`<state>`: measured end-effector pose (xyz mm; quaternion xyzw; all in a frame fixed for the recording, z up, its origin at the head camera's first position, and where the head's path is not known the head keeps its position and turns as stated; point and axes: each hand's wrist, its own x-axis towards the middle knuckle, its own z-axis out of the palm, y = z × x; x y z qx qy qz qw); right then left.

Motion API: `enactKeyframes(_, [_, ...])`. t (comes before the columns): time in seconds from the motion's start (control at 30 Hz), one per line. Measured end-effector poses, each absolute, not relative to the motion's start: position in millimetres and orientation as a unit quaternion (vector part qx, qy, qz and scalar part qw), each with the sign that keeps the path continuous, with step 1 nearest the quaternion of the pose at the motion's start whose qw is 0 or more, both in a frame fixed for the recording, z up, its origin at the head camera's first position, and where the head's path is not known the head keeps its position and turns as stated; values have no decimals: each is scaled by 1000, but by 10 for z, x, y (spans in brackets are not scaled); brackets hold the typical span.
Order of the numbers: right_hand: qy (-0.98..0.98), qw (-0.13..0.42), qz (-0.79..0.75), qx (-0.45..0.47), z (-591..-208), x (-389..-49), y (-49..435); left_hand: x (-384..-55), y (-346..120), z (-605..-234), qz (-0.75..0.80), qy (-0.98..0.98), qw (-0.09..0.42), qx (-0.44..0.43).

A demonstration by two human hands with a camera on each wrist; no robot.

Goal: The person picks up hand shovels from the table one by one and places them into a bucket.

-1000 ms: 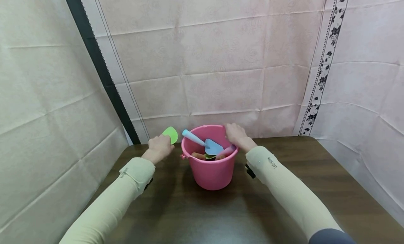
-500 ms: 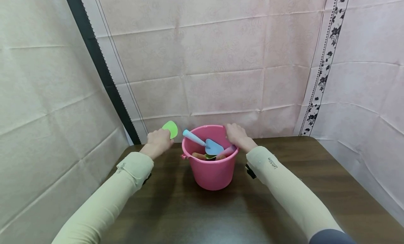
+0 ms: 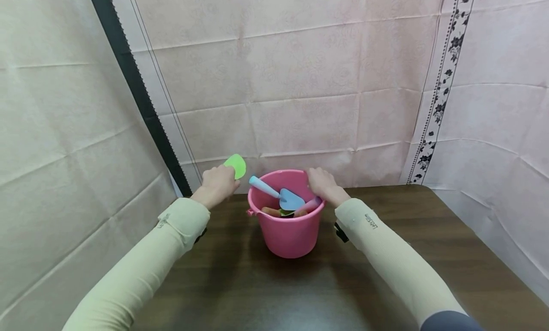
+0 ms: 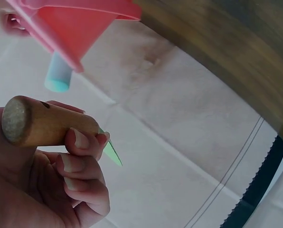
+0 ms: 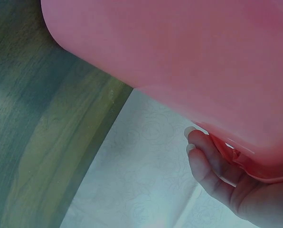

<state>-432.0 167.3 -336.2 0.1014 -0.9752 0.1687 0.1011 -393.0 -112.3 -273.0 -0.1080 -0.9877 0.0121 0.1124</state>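
Observation:
My left hand (image 3: 217, 182) grips a small garden trowel by its wooden handle (image 4: 51, 124), with the fingers curled round it. The trowel's green blade (image 3: 236, 166) points up, left of the pink bucket (image 3: 289, 235) and above its rim. On the bucket's right rim my right hand (image 3: 322, 184) holds on; in the right wrist view its fingers (image 5: 205, 164) curl at the rim from outside. Inside the bucket lies a light blue trowel (image 3: 289, 200), its handle leaning over the left rim. A purple handle (image 3: 308, 206) and a brown handle (image 3: 271, 211) show beside it, partly hidden.
The bucket stands upright on a dark wooden table (image 3: 274, 297), near the back edge. Pale cloth (image 3: 300, 83) hangs behind and at both sides. A pink knob (image 3: 250, 212) sticks out from the bucket's left side.
My left hand has risen with the green trowel, its blade moving up and slightly right. The right hand and the bucket have hardly moved.

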Motion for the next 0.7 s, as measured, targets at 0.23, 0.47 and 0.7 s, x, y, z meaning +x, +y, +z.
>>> enactKeyframes(0.23, [-975, 103, 172, 100, -3371, -4320, 1673, -3889, -1031, -2625, 9, -988, 111, -111])
enactKeyframes(0.47, [-974, 101, 177, 101, -3374, -4304, 1674, -3885, -930, -2567, 22, -985, 126, -116])
enactKeyframes(0.7, [-972, 89, 198, 95, -3379, -4283, 1674, -3875, -821, -2519, 26, -984, 130, -120])
